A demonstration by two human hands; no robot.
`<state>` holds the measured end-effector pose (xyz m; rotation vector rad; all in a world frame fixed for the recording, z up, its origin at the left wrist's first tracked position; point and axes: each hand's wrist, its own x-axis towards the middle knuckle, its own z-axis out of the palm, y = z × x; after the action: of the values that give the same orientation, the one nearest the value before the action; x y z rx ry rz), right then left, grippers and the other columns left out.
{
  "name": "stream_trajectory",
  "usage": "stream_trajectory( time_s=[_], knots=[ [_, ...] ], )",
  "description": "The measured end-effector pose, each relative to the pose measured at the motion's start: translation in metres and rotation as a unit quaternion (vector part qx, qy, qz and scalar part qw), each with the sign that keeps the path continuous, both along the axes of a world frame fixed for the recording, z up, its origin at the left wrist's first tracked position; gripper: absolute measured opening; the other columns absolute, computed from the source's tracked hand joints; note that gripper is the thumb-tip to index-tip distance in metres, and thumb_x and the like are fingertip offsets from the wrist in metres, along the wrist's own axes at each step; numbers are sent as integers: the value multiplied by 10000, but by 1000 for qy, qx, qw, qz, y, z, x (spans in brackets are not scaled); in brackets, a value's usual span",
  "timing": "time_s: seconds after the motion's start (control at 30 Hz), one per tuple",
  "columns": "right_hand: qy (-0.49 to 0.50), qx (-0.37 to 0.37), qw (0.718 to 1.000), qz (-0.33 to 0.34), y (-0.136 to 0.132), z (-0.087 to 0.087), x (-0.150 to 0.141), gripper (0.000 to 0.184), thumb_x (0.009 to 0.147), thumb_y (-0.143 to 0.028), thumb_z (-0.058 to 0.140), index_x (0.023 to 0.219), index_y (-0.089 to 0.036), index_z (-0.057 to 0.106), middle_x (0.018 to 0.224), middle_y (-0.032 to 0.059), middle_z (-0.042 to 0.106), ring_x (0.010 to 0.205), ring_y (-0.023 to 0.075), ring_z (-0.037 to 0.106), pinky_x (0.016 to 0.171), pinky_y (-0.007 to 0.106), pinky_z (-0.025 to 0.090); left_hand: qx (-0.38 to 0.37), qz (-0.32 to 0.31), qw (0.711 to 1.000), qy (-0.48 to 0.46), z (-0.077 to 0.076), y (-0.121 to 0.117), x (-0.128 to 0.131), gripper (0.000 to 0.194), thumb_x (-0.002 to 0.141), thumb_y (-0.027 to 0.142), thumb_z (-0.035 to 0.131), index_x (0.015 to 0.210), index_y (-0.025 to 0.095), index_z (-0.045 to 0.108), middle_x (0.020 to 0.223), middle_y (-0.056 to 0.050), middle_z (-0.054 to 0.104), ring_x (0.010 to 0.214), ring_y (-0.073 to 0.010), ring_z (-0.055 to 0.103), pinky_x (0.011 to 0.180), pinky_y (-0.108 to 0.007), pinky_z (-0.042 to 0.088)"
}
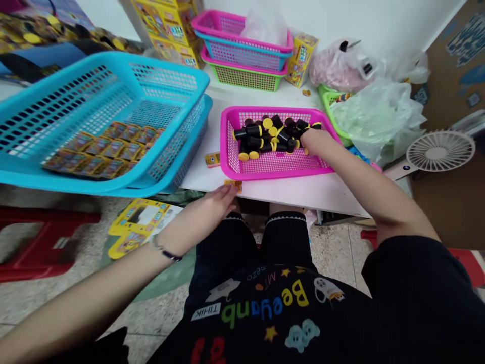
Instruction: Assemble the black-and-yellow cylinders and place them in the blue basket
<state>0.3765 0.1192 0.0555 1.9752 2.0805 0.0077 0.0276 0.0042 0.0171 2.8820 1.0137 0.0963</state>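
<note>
A pink mesh basket on the white table holds several small black pots with yellow lids. My right hand reaches into the basket's right side, its fingertips down among the pots and mostly hidden. Along the table's front edge, my left hand grips a small yellow-orange printed packet, with the fingers over it. Another packet with similar print lies on the table left of the pink basket. Many such packets sit in rows inside the large blue basket.
Stacked baskets and yellow printed boxes stand along the wall. At right are a green basket with plastic bags and a white fan. A red stool and yellow printed card sheets are below at left.
</note>
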Motion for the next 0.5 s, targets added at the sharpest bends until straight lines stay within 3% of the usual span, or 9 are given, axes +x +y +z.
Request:
stream_trajectory(
  time_s=[0.07,0.13,0.23,0.33,0.4,0.5],
  knots=[
    [-17,-8,1000,10,-2,-1,4,237,842,-114,718,1061,-131,807,1037,200,812,1045,356,763,865,417,582,18,41,999,27,-22,9,3,494,1019,31,385,1438,15,646,1534,-283,599,1451,-354,614,1212,-520,528],
    [-26,-24,999,21,-3,-1,8,253,819,-98,739,1059,-133,810,1037,187,813,1032,352,762,871,425,583,25,59,998,29,-35,14,2,540,977,-33,353,1426,-13,651,1519,-303,600,1440,-368,619,1216,-521,528],
    [2,-24,999,45,-10,6,13,308,791,-161,794,1098,-174,812,1041,128,817,1010,326,758,899,423,589,25,47,998,35,-40,13,1,571,940,-76,334,1392,-15,677,1485,-305,626,1414,-368,641,1202,-520,545],
    [126,76,987,57,-32,17,12,306,850,-270,776,1149,-209,796,1011,84,815,950,275,754,909,412,604,10,42,999,33,-35,11,-2,546,949,-62,347,1374,-10,687,1476,-302,638,1395,-364,657,1174,-502,570],
    [237,166,955,65,-56,22,3,307,878,-326,769,1164,-216,783,1023,70,812,907,245,751,889,411,627,-8,45,999,14,-32,13,-5,519,971,-29,363,1358,36,703,1469,-272,660,1346,-353,697,1121,-488,606],
    [381,266,881,87,-99,22,-18,322,885,-380,788,1170,-232,761,1102,47,807,917,207,751,865,398,655,-41,69,996,-40,-31,17,-11,394,1028,91,439,1264,134,753,1334,-182,765,1150,-323,792,980,-443,666]
  ],
)
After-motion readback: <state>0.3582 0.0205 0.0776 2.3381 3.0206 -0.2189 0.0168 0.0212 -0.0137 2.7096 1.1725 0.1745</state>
